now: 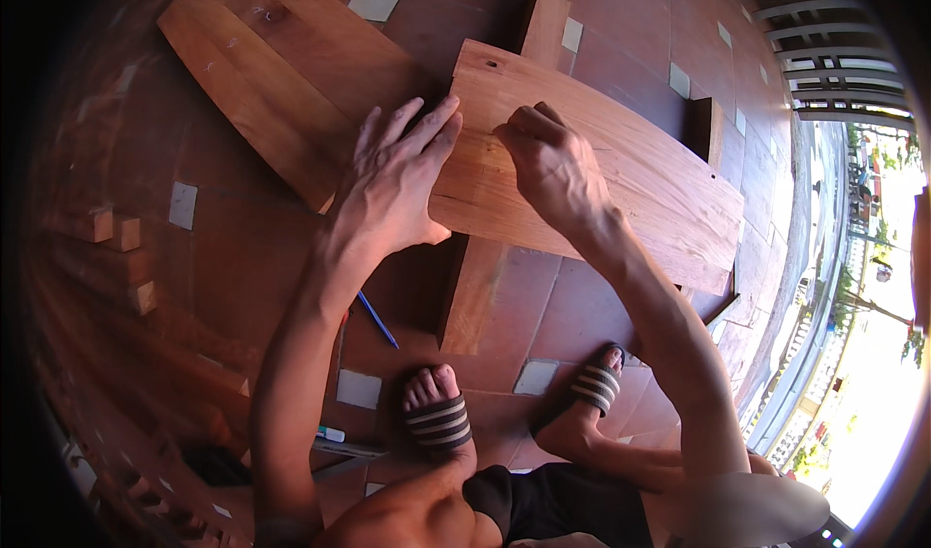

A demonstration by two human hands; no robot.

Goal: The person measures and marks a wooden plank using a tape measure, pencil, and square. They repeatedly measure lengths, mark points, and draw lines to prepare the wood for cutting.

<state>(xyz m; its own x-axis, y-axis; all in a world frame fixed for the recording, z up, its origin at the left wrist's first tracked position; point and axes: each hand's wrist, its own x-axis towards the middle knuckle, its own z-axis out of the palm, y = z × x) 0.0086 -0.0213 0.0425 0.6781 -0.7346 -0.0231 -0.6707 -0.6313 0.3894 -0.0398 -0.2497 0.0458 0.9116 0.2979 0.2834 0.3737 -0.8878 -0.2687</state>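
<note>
Tiled red-brown floor (582, 301) with small pale insets, bright daylight beyond a slatted railing (834, 53) at upper right. At the centre, right hand (562, 165) with fingers curled and bunched together, directly over the reddish plank (650, 179); impossible to tell whether pinching something small. Left hand (393, 175) spread open, empty as far as visible, at the plank's left end, thumb toward the near corner. Plank flat beneath the right fingers, long axis slanting from upper left to lower right, most of its length stretching rightward, away from both hands; left hand nearer to the end, right hand farther in over the face. Under it, crosswise, a wooden beam (472, 301). Beyond the left hand, a wider wooden panel (281, 73) with pale marks. Nearer the feet, a blue pen (378, 320) on the tiles. No container to be made out.
</note>
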